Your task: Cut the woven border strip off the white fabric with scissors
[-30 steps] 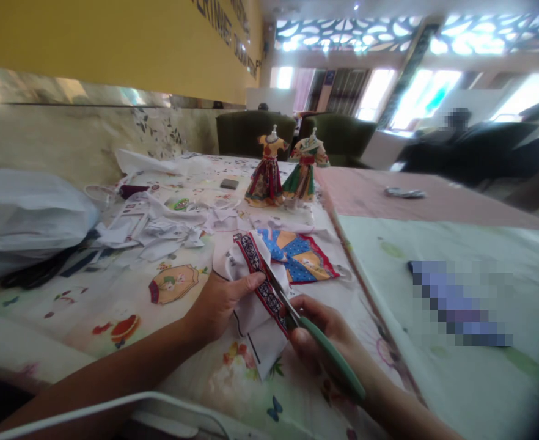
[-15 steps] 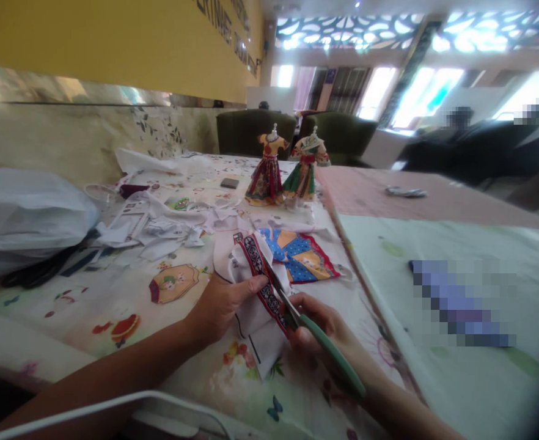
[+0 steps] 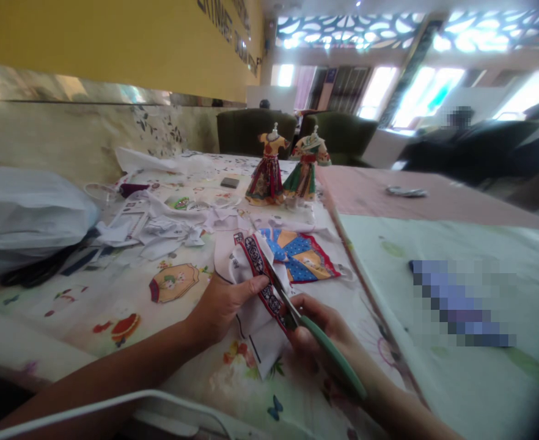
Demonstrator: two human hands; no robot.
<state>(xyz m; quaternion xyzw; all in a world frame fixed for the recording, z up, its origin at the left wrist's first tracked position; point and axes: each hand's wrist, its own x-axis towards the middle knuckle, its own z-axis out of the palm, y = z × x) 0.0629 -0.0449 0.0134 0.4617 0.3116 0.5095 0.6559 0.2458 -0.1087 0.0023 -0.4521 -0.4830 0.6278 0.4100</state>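
My left hand [image 3: 226,305] pinches a white fabric piece [image 3: 263,342] printed with a red-edged, black-and-white patterned band [image 3: 254,255], its thumb lying on the band. In my right hand [image 3: 318,324] are green-handled scissors [image 3: 338,360], their blades pointing away from me along the band's right edge. Whether the blades are fully closed is hard to make out. Just beyond the blades lies a blue and yellow patterned cloth piece [image 3: 304,256] with red edging. Left of my left hand rests a tan cutout piece [image 3: 174,283] with a flower motif.
Two miniature dresses, one maroon and yellow [image 3: 268,168] and one green [image 3: 307,165], stand on small forms at the back. White scraps [image 3: 168,232] and a white plastic bag [image 3: 35,205] lie left. A white cable [image 3: 127,397] crosses the front. A blurred-out blue object [image 3: 457,305] lies right.
Both hands, the fabric piece and the scissors stay almost exactly where they were. Only a slight shift of the view shows.
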